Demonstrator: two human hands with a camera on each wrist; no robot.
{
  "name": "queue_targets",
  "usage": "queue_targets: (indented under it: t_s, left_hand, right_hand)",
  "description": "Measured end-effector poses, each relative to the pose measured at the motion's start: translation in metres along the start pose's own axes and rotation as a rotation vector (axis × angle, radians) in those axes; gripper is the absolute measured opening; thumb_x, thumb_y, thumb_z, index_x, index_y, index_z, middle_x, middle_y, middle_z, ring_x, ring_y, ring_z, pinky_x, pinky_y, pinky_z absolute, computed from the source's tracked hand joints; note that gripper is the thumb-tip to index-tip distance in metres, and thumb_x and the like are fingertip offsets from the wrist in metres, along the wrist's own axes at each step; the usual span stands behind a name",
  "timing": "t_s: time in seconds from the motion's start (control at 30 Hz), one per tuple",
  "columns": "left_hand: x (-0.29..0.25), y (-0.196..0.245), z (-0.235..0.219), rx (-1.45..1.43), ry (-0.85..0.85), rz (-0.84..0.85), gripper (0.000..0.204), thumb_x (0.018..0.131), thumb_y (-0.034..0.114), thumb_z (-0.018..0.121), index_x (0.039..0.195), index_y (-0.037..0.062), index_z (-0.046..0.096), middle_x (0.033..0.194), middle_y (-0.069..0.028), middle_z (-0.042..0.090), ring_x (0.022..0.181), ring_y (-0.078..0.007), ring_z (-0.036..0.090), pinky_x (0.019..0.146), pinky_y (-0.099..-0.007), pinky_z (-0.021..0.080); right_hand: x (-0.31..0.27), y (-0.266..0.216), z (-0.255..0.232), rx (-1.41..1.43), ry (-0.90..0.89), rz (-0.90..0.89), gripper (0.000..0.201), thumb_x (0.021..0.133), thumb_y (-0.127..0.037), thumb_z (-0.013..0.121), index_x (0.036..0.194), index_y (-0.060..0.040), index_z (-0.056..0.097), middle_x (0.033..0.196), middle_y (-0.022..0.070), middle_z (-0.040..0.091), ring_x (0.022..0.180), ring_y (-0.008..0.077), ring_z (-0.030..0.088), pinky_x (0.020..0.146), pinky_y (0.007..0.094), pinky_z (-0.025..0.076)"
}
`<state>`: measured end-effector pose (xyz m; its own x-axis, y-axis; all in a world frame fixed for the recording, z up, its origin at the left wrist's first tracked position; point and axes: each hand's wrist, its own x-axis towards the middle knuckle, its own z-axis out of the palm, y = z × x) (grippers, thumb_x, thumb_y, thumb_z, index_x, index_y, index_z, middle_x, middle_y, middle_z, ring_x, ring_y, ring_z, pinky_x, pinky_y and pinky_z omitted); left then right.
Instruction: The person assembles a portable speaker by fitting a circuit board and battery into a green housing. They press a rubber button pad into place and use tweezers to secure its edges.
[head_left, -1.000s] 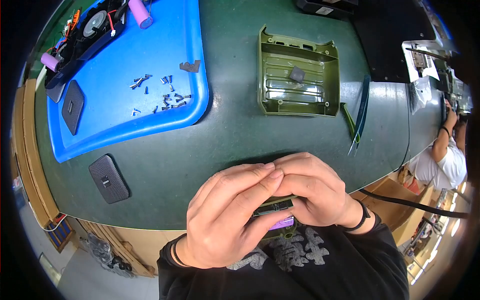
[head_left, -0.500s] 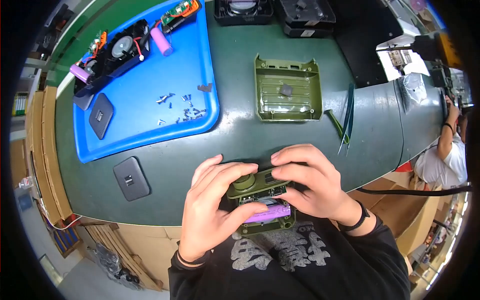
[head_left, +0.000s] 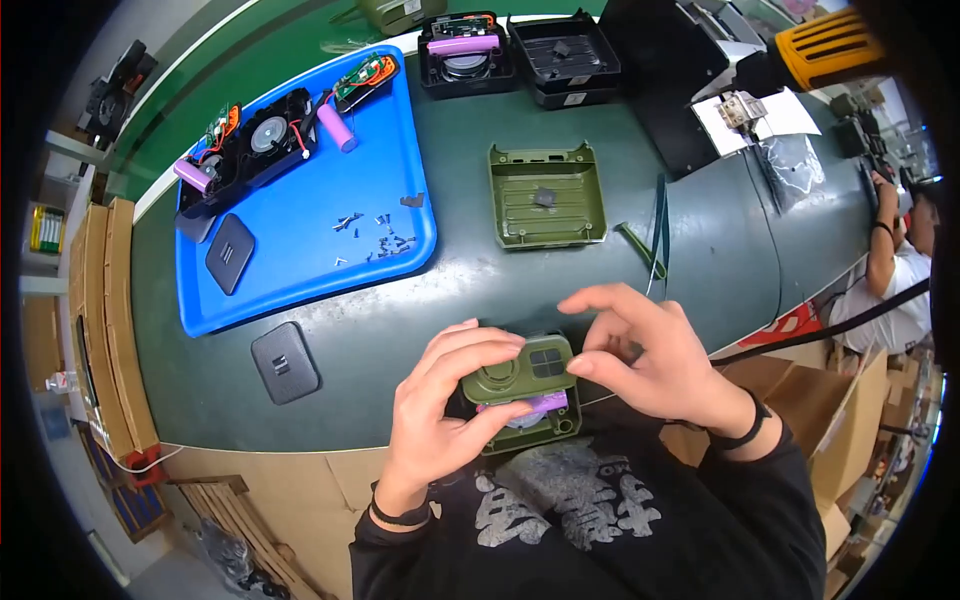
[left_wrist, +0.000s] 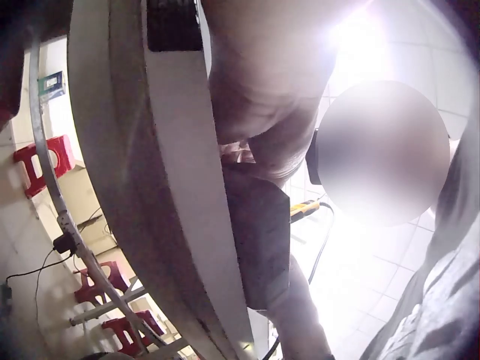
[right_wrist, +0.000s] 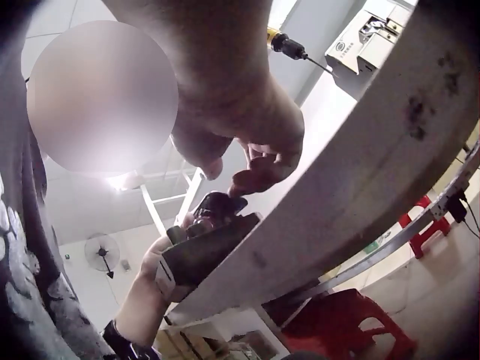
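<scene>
My left hand holds a small green device close to my chest, fingertips on its far edge and thumb at the near side. Its green panel shows a round raised ring and a dark window split into squares. Beneath lies a green housing, with a purple battery cell partly covered between them. My right hand is just to the right, fingers loosely bent and spread from the thumb, its thumb tip right at the panel's corner. In the right wrist view, the housing appears from below, under the right hand.
A blue tray holds several screws and an opened black housing. Nearby lie a green shell, tweezers and a black cover. A yellow-handled driver hangs at upper right; another person sits at far right.
My right hand has come off the panel and drawn back to the right. The panel has tipped so that its face shows, with less of the battery cell visible. My left hand keeps its hold.
</scene>
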<state>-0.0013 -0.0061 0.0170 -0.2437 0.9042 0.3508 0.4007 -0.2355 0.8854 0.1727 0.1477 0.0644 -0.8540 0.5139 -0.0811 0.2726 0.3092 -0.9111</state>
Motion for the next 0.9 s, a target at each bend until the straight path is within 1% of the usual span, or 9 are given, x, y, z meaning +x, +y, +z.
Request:
queue_targets:
  t_s: [0.07,0.1,0.17,0.27,0.3,0.47,0.7,0.77,0.9]
  left_hand:
    - [-0.003,-0.002,0.002,-0.107,0.076,-0.067,0.049,0.066,0.007,0.085,0.11,0.0029,0.064,0.108,-0.0126,0.068,0.104,-0.0276,0.065,0.104,-0.0476,0.042]
    - [-0.004,-0.003,0.003,-0.114,0.069,-0.062,0.049,0.066,0.007,0.085,0.11,0.0029,0.064,0.108,-0.0126,0.068,0.104,-0.0276,0.065,0.104,-0.0476,0.042]
    - [-0.006,-0.003,0.005,-0.159,0.097,-0.075,0.047,0.067,0.007,0.084,0.11,0.0031,0.064,0.108,-0.0128,0.068,0.104,-0.0275,0.065,0.105,-0.049,0.04]
    - [-0.005,-0.001,0.012,-0.104,0.118,-0.05,0.047,0.067,0.007,0.084,0.109,0.0032,0.063,0.108,-0.0124,0.068,0.103,-0.028,0.065,0.105,-0.0511,0.039]
    - [-0.005,0.0,0.013,-0.115,0.108,-0.041,0.047,0.067,0.007,0.084,0.109,0.0032,0.063,0.108,-0.0124,0.068,0.103,-0.028,0.065,0.105,-0.0511,0.039]
    - [-0.006,0.002,0.016,0.069,0.143,0.012,0.052,0.068,0.007,0.083,0.114,0.0043,0.061,0.108,-0.0116,0.067,0.102,-0.0282,0.064,0.107,-0.0529,0.036]
    - [0.002,0.012,0.019,0.19,0.057,0.042,0.053,0.066,0.008,0.081,0.114,0.0015,0.06,0.107,-0.0137,0.063,0.101,-0.0314,0.061,0.107,-0.0524,0.036]
    - [0.003,0.012,0.02,0.213,0.076,0.033,0.054,0.064,0.006,0.082,0.113,0.0017,0.061,0.107,-0.014,0.063,0.101,-0.0329,0.061,0.102,-0.0477,0.041]
    - [0.006,0.014,0.017,0.163,0.045,-0.035,0.053,0.068,0.012,0.083,0.116,0.0049,0.06,0.111,-0.0089,0.063,0.104,-0.0281,0.06,0.102,-0.0487,0.04]
  right_hand:
    - [0.001,-0.006,-0.005,0.139,-0.174,0.184,0.046,0.09,-0.023,0.07,0.126,-0.0004,0.051,0.067,0.0054,0.064,0.055,0.0127,0.061,0.052,0.0255,0.047]
    - [0.003,-0.007,-0.005,0.136,-0.166,0.188,0.046,0.09,-0.023,0.07,0.126,-0.0004,0.051,0.067,0.0054,0.064,0.055,0.0127,0.061,0.052,0.0255,0.047]
    - [0.007,-0.008,-0.006,0.309,-0.323,0.35,0.049,0.093,-0.025,0.064,0.131,0.0018,0.047,0.071,0.0064,0.067,0.058,0.0116,0.062,0.049,0.0243,0.046]
    - [0.014,-0.008,-0.006,0.39,-0.398,0.456,0.049,0.095,-0.027,0.061,0.131,0.0031,0.047,0.073,0.0075,0.067,0.058,0.0112,0.062,0.046,0.0232,0.044]
    - [0.015,-0.006,-0.006,0.391,-0.432,0.431,0.047,0.096,-0.028,0.06,0.13,0.0036,0.05,0.074,0.0088,0.066,0.057,0.0115,0.061,0.045,0.0233,0.043]
    - [0.023,-0.016,-0.008,0.331,-0.455,0.49,0.041,0.096,-0.027,0.06,0.12,0.005,0.055,0.073,0.0078,0.065,0.056,0.0104,0.058,0.045,0.0246,0.042]
    - [0.033,-0.025,-0.005,0.238,-0.475,0.629,0.035,0.094,-0.025,0.065,0.111,0.0029,0.055,0.07,0.0033,0.061,0.056,0.0079,0.052,0.049,0.0235,0.039]
    - [0.036,-0.03,-0.006,0.269,-0.465,0.689,0.034,0.093,-0.025,0.065,0.111,0.0021,0.054,0.069,0.0026,0.059,0.057,0.0079,0.052,0.049,0.0234,0.039]
    - [0.043,-0.031,-0.006,0.31,-0.49,0.81,0.032,0.092,-0.024,0.066,0.109,-0.0005,0.053,0.07,0.002,0.058,0.057,0.0082,0.052,0.048,0.022,0.038]
